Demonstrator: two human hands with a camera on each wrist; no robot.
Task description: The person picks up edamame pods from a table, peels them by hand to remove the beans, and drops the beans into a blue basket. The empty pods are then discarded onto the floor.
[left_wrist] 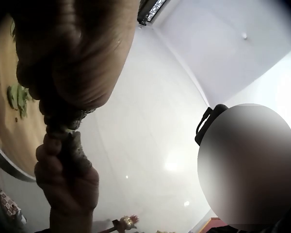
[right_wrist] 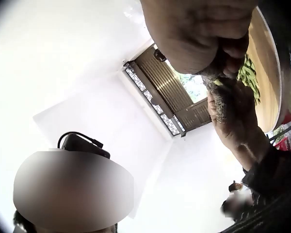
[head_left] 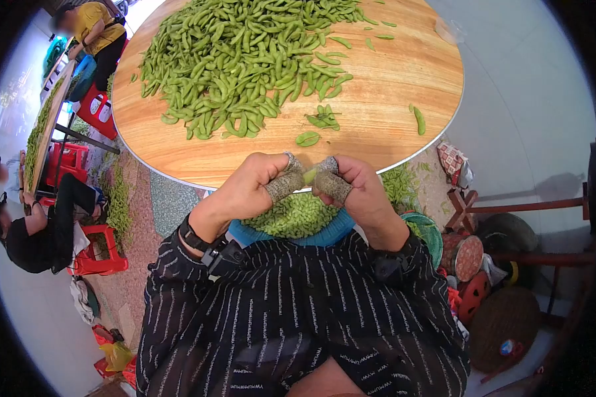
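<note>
Left hand: it is curling its fingers and is pinching one end of a green pod.
Right hand: it is pinching the other end, so both hands are meeting, almost tip to tip, with the pod between them.
Thumbs: each one is wearing a grey-brown cloth cover (the wrist views are showing the hands quite dark, and the pod is mostly hiding there).
Pod's place: it is hanging in the hands near the front edge of the tabletop, above the bowl side.
Blue bowl: it is sitting under the hands, just before the striped garment, and it is holding many pale green beans.
Heap of pods: it is covering the far left and middle part of the tabletop.
Stray pods: one flat pod is lying nearest to the hands, a small cluster is lying just behind it, and a single pod is lying well apart at the right.
Floor at right: a green basket is standing beside the right forearm.
Left background: two persons are sitting near another table, and red stools are standing there.
</note>
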